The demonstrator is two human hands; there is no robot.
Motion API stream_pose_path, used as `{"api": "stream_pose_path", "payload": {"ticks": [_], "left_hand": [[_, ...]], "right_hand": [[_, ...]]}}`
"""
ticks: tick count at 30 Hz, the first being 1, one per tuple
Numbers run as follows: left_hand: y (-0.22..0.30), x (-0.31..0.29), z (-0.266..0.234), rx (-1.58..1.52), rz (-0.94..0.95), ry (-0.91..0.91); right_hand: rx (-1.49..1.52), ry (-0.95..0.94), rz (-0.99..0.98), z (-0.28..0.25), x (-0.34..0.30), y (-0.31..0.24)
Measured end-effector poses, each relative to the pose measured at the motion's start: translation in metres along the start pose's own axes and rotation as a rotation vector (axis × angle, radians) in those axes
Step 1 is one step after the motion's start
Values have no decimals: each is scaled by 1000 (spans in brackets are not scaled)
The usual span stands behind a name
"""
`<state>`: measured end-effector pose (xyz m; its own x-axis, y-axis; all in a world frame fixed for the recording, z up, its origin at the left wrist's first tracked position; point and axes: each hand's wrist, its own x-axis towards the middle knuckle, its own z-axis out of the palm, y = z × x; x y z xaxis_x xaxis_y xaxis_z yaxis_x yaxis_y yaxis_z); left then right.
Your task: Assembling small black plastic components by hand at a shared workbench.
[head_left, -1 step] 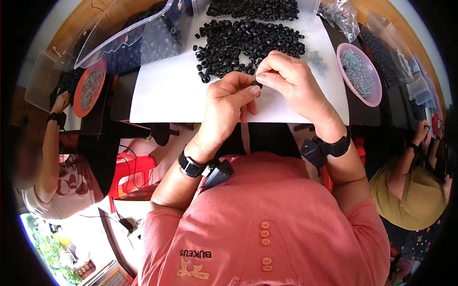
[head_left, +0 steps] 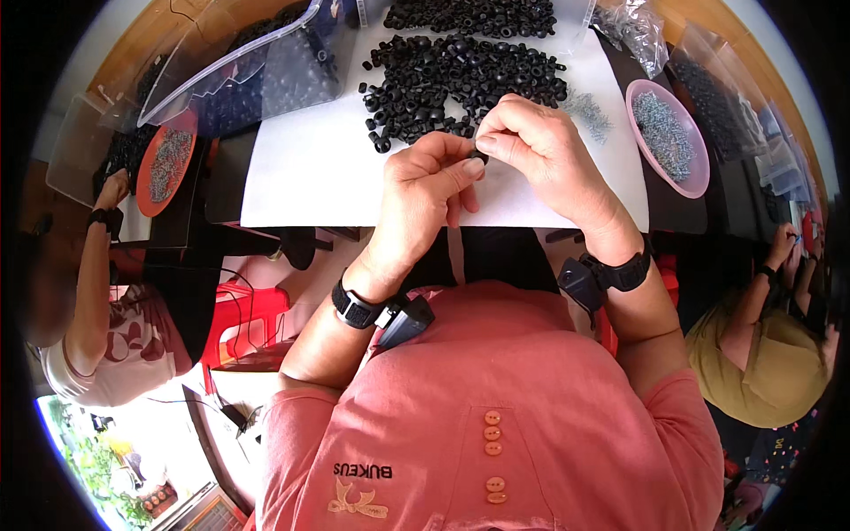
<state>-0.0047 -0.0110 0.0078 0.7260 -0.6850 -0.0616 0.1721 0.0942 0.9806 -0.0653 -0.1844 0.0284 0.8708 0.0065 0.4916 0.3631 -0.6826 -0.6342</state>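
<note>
My left hand [head_left: 429, 181] and my right hand [head_left: 540, 150] meet over a white sheet [head_left: 310, 177] on the table. Between their fingertips is one small black rubber ring [head_left: 479, 157], pinched from both sides by thumbs and forefingers. Just beyond the hands lies a wide heap of the same black rings [head_left: 460, 75]. A small scatter of silver screws [head_left: 589, 111] lies to the right of the heap. Each wrist wears a black band with a small device.
A pink dish of screws [head_left: 668, 137] sits at the right, an orange dish of screws [head_left: 164, 164] at the left. Clear plastic bins [head_left: 257, 71] stand at the back left, bags at the back right. Other people sit on both sides. A red stool [head_left: 243, 310] is below the table.
</note>
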Motion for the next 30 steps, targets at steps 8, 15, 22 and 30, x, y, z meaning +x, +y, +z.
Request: {"api": "stream_pose_path", "payload": {"ticks": [8,15,22,30], "left_hand": [[-4,0,0,-47,36,4],[-5,0,0,0,50,5],[-5,-3,1,-12,38,26],[-8,-5,0,-82,67,39]], "right_hand": [[136,48,-1,-6,1,1],[-112,-54,-92,-10,4,-7],[262,-49,135,-2,-2,-1],[409,105,257,15,-9,-2]]}}
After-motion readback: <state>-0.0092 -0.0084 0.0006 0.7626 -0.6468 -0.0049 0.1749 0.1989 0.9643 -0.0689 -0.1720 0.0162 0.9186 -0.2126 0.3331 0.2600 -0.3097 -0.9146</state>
